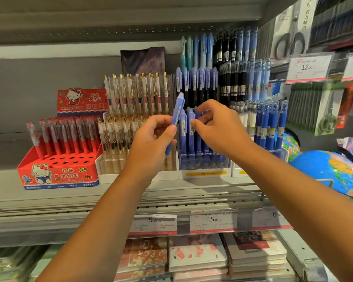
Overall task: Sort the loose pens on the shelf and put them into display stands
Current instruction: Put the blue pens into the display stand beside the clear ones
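A grey shop shelf (49,192) runs across the middle of the frame, with price tags (213,220) along its front edge and stacked notebooks (198,255) below. A blue globe (330,171) sits at the right edge, partly cut off, and a red cartoon pen box (57,171) at centre left. At centre, a clear display stand (204,163) holds blue pens. The left hand (151,143) pinches a periwinkle pen (176,115), tilted, just left of that stand. The right hand (218,129) curls at the pen tops, hiding some; I cannot tell whether it grips one.
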A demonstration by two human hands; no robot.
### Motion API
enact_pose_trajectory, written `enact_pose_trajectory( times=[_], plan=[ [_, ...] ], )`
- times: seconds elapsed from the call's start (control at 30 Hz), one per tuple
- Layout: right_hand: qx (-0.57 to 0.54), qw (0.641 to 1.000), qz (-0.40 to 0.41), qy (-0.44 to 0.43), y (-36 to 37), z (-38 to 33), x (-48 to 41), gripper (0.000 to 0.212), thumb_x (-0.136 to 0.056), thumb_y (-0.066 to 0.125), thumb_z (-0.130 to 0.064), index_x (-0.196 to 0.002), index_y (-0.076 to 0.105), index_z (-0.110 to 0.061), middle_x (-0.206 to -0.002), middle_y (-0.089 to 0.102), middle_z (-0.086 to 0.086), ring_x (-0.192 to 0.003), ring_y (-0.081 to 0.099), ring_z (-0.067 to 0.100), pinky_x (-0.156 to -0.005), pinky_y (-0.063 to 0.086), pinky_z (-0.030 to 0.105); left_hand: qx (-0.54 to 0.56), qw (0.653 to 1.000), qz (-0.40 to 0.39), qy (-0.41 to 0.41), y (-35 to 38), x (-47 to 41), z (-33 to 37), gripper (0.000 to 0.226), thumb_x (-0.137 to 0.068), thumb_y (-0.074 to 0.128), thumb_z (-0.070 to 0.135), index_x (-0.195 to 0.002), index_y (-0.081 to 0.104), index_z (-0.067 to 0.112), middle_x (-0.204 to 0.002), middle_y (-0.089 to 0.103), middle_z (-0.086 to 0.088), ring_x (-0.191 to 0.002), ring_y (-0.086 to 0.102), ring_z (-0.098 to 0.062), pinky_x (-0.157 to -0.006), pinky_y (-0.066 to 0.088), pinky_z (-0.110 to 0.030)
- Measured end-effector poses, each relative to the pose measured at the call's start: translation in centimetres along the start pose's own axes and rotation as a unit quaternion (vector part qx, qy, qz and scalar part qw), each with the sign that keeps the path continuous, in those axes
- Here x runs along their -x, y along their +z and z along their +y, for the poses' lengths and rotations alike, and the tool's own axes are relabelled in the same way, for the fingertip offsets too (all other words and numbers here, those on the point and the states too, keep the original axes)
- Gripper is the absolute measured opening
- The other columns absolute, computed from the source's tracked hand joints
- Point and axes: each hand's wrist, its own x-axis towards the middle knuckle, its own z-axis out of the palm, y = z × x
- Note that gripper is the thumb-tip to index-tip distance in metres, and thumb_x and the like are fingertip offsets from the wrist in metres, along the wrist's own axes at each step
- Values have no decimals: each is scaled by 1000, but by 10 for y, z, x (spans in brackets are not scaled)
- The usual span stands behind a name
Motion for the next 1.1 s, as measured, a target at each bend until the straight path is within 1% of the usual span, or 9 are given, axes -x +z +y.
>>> enact_pose_trajectory(
  times=[0.1, 0.23, 0.3, 0.5, 0.6, 0.73, 0.83, 1.0, 1.1],
  plan=[
    [-88, 996, 33, -11, -4, -8, 6, 15, -95, 57, -30, -109, 58, -23, -85, 62, -10, -73, 60, 9, -67, 53, 34, -19, 1000, 5, 19, 0, 1, 1, 20, -95, 62, 19, -94, 69, 37, -94, 72, 11, -91, 67, -13, -83, 55, -30],
    [-244, 969, 23, -25, -9, -25, 16, 18, -93, 63, -26, -108, 55, -21, -90, 64, -2, -78, 65, 28, -68, 56, 50, -31, 998, 10, 49, 2, 1, 2, 16, -93, 65, 14, -97, 69, 30, -94, 72, 3, -90, 67, -18, -81, 55, -25],
    [-249, 968, 17, -37, -9, -31, 18, 26, -89, 69, -24, -110, 53, -20, -87, 62, -5, -73, 66, 25, -66, 57, 47, -65, 995, -10, 70, 5, 3, 4, 17, -93, 66, 14, -96, 68, 30, -91, 70, 4, -87, 65, -17, -79, 55, -24],
    [-247, 968, 32, -18, -12, -33, 15, 23, -88, 71, -14, -106, 59, -20, -87, 62, 0, -77, 68, 23, -65, 60, 41, -155, 981, -28, 114, 9, 5, 8, 15, -92, 68, 15, -102, 66, 26, -93, 68, 6, -85, 64, -7, -78, 53, -22],
    [-257, 965, 45, -4, -18, -30, 11, 22, -89, 70, -11, -106, 60, -20, -91, 63, 3, -76, 70, 22, -60, 61, 36, -317, 926, -13, 206, 1, -4, 10, 34, -86, 74, 28, -115, 61, 18, -106, 60, 6, -95, 55, -6, -86, 44, -15],
    [-236, 968, 82, 6, -25, -20, 4, 22, -90, 70, -14, -108, 60, -22, -92, 63, 2, -82, 69, 19, -61, 61, 33, -490, 839, -14, 237, -12, -23, 14, 68, -77, 73, 54, -133, 50, 22, -126, 52, 1, -117, 49, -19, -97, 41, -41],
    [-183, 977, 106, 0, -23, -11, 1, 25, -91, 69, -19, -115, 59, -22, -93, 61, -6, -81, 68, 15, -66, 60, 34, -569, 792, -56, 212, -15, -35, 14, 87, -72, 70, 66, -143, 41, 25, -139, 49, 0, -127, 45, -23, -102, 37, -48],
    [-123, 987, 102, 8, -15, 0, -1, 30, -91, 68, -22, -120, 59, -21, -91, 58, -13, -79, 65, 13, -72, 59, 38, -648, 733, -114, 176, -13, -46, 6, 105, -68, 65, 77, -152, 23, 30, -145, 49, -1, -130, 48, -27, -105, 36, -53],
    [-76, 995, 59, 13, -7, 4, -1, 30, -91, 69, -24, -119, 59, -20, -90, 58, -11, -80, 66, 17, -73, 59, 39, -658, 722, -106, 185, -11, -49, 2, 105, -67, 67, 77, -151, 25, 30, -139, 55, -2, -126, 53, -29, -103, 38, -54]
  ],
)
